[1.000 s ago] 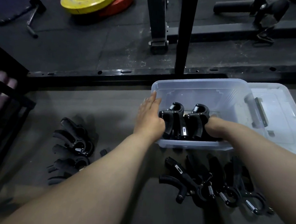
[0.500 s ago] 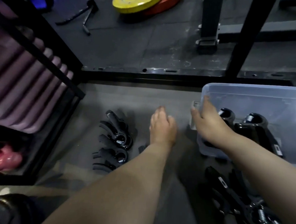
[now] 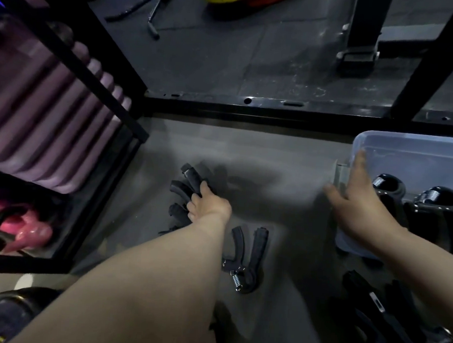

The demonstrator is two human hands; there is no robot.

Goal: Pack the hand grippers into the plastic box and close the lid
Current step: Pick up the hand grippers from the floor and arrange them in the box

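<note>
surface: dark grey matte gym floor point(image 3: 286, 158) | resting on it: clear plastic box point(image 3: 405, 146) at right; lone black sprung hand gripper point(image 3: 244, 261) at centre; black gripper cluster point(image 3: 185, 192) further left; another black gripper pile point(image 3: 385, 318) at lower right

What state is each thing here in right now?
Plastic box: open, no lid on it.
Grippers in box: two, standing upright.
Left hand: closing on a floor pile of grippers.
Right hand: open, resting on the box's corner.
Lone gripper: lying on floor, untouched.
</note>
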